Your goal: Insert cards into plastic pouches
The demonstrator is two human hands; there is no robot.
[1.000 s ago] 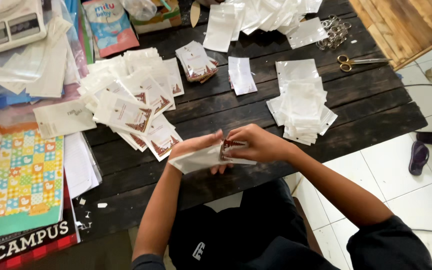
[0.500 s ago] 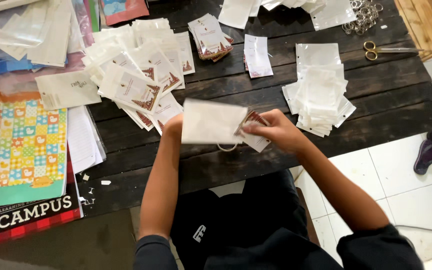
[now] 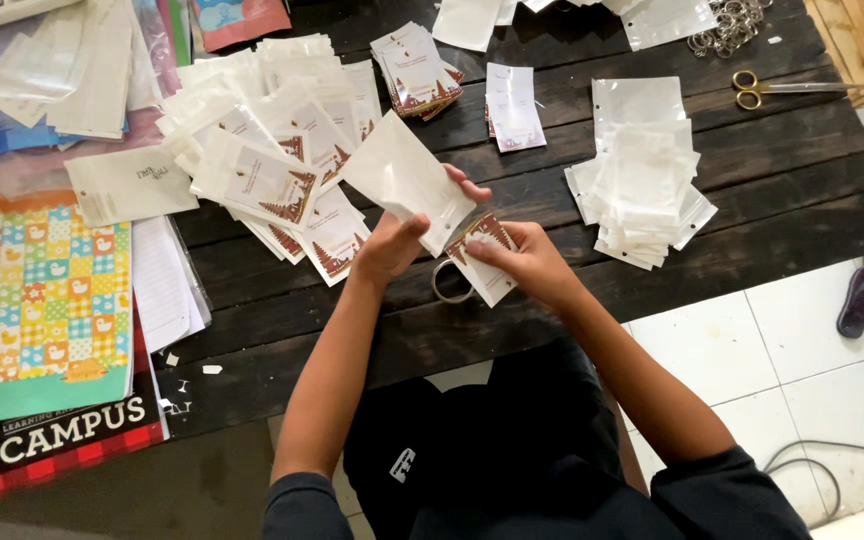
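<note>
My left hand [image 3: 399, 243] holds a white plastic pouch [image 3: 407, 188] upright over the dark wooden table [image 3: 772, 210]. My right hand [image 3: 524, 263] pinches a printed card [image 3: 485, 255] with a brown triangular pattern, its top corner against the pouch's lower edge. A metal ring [image 3: 445, 284] hangs below the card between both hands. A heap of filled pouches [image 3: 272, 165] lies to the left of my hands. A stack of blank white pouches [image 3: 644, 190] lies to the right.
Printed cards [image 3: 415, 70] are stacked at the back. Scissors [image 3: 782, 88] and a cluster of metal rings [image 3: 737, 22] lie at the back right. Colourful books [image 3: 42, 300] and papers cover the left side. A sandal [image 3: 860, 300] lies on the white floor tiles.
Both hands rose from the table's near edge toward the middle. The pouch went from lying flat between the hands to standing upright in my left hand, with the card at its edge.
</note>
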